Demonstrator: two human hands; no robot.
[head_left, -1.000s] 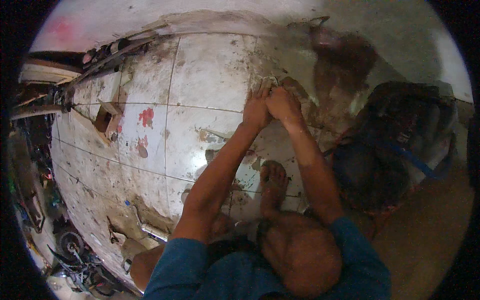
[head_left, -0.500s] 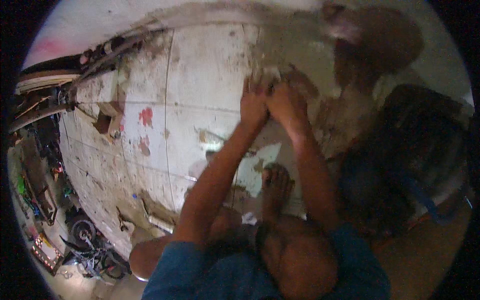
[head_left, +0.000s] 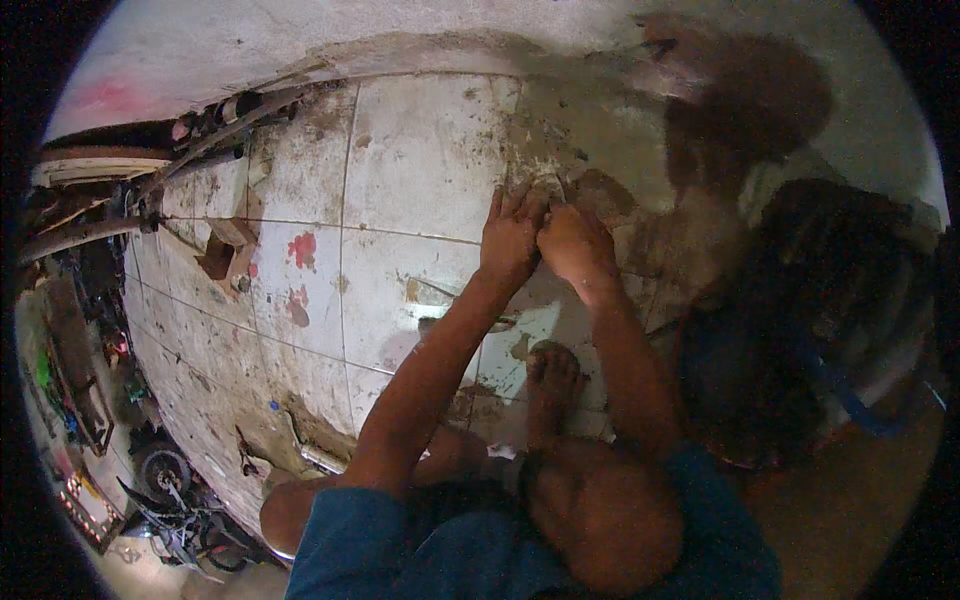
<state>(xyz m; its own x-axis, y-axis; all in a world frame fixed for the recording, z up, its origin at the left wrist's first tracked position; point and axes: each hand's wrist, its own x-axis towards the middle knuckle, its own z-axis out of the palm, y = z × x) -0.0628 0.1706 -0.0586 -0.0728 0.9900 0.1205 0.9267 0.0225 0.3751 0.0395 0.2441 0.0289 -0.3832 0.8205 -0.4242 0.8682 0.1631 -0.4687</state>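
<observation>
Left hand (head_left: 512, 238) spread wider than before, fingers extended over tiled floor (head_left: 415, 150), right hand (head_left: 578, 242) curled beside it, grip unclear.

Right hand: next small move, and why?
I'd probably nudge the right hand slightly forward, with the left hand beside it: the two are side by side, fingers pointing away from the body, and dark grime lies just beyond them on the tiled floor. Whatever the right fingers grip, if anything, is too small to tell.
</observation>
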